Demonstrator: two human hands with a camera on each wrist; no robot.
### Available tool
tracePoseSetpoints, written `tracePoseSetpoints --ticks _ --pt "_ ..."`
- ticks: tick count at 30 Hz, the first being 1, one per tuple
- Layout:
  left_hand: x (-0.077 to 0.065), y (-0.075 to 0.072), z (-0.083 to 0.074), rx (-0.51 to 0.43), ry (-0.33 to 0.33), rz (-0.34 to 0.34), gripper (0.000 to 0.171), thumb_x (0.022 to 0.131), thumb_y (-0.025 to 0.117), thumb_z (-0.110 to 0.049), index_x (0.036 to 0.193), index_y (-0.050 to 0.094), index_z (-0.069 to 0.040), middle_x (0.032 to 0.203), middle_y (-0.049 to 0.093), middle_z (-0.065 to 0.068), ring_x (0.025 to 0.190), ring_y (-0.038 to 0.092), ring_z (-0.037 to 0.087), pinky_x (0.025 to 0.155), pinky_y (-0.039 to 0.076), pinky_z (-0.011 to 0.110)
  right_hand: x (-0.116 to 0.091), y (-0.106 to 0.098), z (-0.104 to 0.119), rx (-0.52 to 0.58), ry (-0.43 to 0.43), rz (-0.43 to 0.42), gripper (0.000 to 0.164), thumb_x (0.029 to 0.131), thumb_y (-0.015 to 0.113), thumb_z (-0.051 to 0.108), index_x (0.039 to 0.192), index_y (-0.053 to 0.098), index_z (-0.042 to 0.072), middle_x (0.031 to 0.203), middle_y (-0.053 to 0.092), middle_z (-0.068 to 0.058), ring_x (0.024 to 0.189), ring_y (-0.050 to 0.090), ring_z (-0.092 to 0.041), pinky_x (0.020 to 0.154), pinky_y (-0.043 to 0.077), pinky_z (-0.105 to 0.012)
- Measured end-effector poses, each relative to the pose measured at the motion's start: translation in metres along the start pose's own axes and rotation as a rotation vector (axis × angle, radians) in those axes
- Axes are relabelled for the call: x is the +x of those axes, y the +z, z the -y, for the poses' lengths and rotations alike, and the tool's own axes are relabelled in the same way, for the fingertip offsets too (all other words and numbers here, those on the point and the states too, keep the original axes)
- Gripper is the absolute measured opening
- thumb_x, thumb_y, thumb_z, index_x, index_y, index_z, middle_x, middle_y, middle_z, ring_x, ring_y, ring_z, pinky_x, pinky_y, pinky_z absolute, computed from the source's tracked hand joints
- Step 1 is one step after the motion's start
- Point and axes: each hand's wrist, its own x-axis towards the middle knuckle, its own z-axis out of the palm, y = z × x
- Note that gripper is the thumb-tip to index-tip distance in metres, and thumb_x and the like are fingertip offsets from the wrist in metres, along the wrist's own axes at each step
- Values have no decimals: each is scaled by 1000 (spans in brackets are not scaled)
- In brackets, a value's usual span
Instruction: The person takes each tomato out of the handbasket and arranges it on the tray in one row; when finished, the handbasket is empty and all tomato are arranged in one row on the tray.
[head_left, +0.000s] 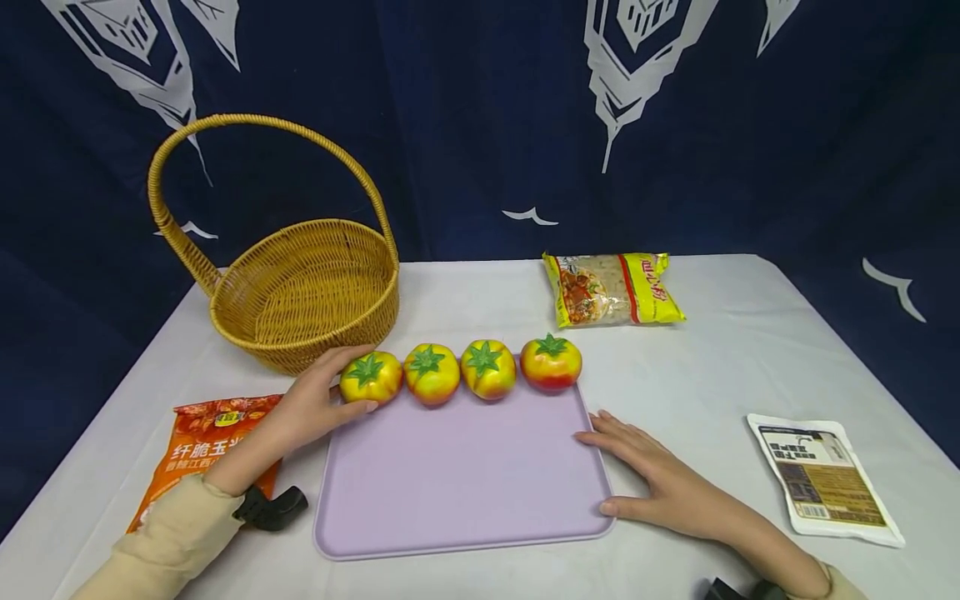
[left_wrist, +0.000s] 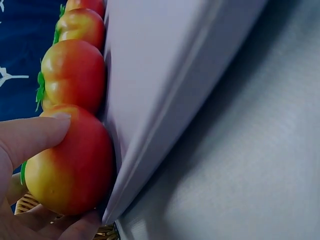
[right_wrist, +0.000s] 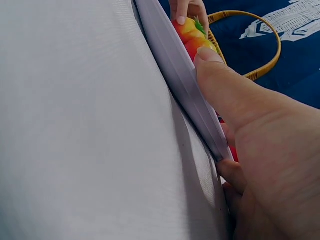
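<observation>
Four-sided and lilac, a shallow tray lies on the table with several red-and-yellow tomatoes in a row along its far edge. My left hand holds the leftmost tomato; in the left wrist view the thumb lies on that tomato and fingers curl beneath it. Beside it sit a second tomato, a third tomato and, at the far right corner, a redder tomato. My right hand touches the tray's right rim with spread fingers, the thumb nearest me.
Behind my left hand stands a wicker basket with a tall handle. An orange snack bag lies partly under my left forearm. A yellow food packet lies at the back, and a white-and-brown pouch at the right.
</observation>
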Motion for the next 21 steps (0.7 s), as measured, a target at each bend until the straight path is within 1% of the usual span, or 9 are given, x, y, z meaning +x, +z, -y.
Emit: tracePoseSetpoints --ticks 2,3,6,9,11,12,17,19,21 --pt "1 2 1 17 4 1 69 76 79 -10 135 46 -3 129 46 19 118 44 36 96 34 55 0 1 -1 -3 1 -3 67 81 72 39 139 44 24 147 31 -11 133 26 -30 101 7 -12" --pt "1 3 2 22 5 2 69 75 79 -9 136 45 -3 129 46 20 117 44 37 96 34 55 -1 2 -1 -9 6 -1 67 81 72 40 139 44 24 147 31 -11 133 26 -30 103 9 -15" --pt "-1 4 4 31 -1 6 70 75 79 -9 136 45 -4 128 46 20 117 44 37 96 34 55 -3 5 0 -12 36 5 67 80 71 43 139 44 27 148 31 -8 133 27 -30 106 17 -29" --pt "-3 4 5 32 -3 7 72 74 80 -9 137 44 -5 129 45 20 117 44 36 94 37 53 -3 7 1 -17 56 8 67 80 70 45 139 44 29 148 32 -7 133 28 -31 103 24 -48" --pt "-5 2 5 34 -4 3 73 74 80 -10 137 43 -5 130 44 20 117 44 37 93 40 52 -3 8 1 -14 60 7 67 80 70 45 139 44 29 148 32 -6 133 28 -31 102 25 -49" --pt "-6 1 4 34 -4 1 73 74 80 -9 138 43 -5 131 43 20 118 44 37 92 41 51 -2 7 1 -15 52 8 67 80 71 45 139 44 29 147 32 -7 133 28 -32 100 26 -54" --pt "-14 -11 1 50 14 -32 70 77 78 -8 137 43 -3 133 42 19 119 43 36 87 45 50 2 6 0 -5 40 28 66 81 69 44 140 43 27 148 31 -10 132 27 -36 96 26 -61" --pt "-19 -19 -2 42 16 -32 66 79 75 -8 136 44 -3 132 44 18 118 44 36 86 46 48 2 5 0 2 52 40 66 82 69 45 140 43 27 148 30 -10 132 27 -36 97 25 -61" --pt "-25 -31 -5 -3 11 -17 60 83 72 -9 136 45 -2 130 48 17 116 47 33 87 46 43 1 2 2 11 91 72 68 82 67 47 141 40 29 149 29 -9 133 26 -35 99 26 -57"
